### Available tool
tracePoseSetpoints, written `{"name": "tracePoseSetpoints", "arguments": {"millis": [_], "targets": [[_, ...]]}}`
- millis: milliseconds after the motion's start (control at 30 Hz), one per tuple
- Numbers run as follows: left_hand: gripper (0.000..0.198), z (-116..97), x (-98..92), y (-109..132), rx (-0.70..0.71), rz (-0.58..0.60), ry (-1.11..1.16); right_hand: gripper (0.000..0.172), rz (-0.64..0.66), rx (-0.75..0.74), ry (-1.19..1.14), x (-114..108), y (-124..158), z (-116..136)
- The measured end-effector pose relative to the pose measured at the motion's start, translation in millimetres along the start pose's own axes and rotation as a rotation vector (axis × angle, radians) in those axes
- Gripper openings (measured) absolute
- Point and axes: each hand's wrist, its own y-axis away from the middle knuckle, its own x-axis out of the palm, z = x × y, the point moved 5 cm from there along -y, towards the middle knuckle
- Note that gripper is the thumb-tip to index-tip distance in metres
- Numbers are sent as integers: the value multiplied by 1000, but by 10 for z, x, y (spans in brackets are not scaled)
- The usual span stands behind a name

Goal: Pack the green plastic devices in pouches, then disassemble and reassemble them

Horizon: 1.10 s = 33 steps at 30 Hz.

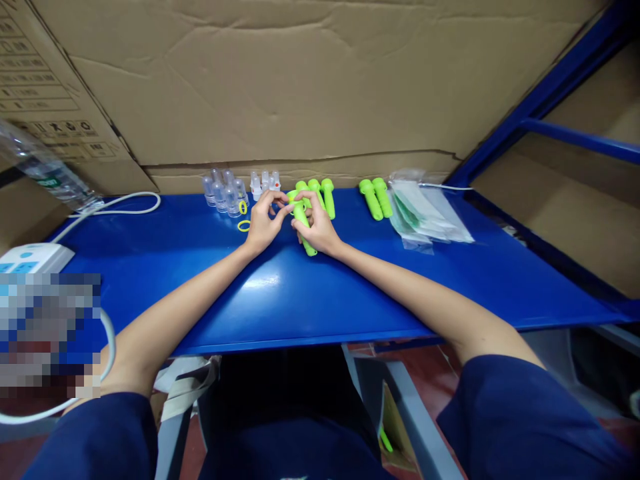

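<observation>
My right hand (321, 228) is wrapped round a lime-green torch-shaped handle (303, 217), its wide head tilted up and away from me. At that head, my left hand (267, 223) has thumb and forefinger pinched together; a bit of yellow shows there, too small to name. Just left of my left hand, two yellow rings (244, 226) lie near a group of clear plastic caps (231, 200). White fittings with clear tops (265, 183) stand behind my left hand. Beyond my right hand are several more green handles (328, 198).
Two green handles (375, 200) lie at the right beside clear plastic bags (427, 210). On the left are a white power strip (37, 257) with a cable and a plastic bottle (53, 177). Cardboard (300, 87) walls the back of the blue table (310, 307); a blue frame (545, 93) borders the right.
</observation>
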Motion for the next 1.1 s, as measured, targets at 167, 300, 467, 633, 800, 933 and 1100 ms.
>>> {"name": "tracePoseSetpoints", "arguments": {"millis": [167,300,467,633,800,933,1100], "targets": [[18,-51,8,-2,10,8,11,37,-4,-16,3,1,0,-12],[21,-12,4,4,-4,-35,9,42,-14,-44,34,16,-7,-9],[24,1,-5,8,-2,-50,-5,47,-9,-20,0,23,-9,-44],[14,-102,-32,10,84,-45,9,47,-15,2,-20,2,16,-67],[13,-156,-30,22,113,-26,-23,48,-20,-5,35,-9,35,-51],[21,-98,-5,27,33,-36,1,42,-3,-35,71,2,25,-9],[34,-35,16,25,-46,-20,30,42,0,-9,37,9,15,4]]}}
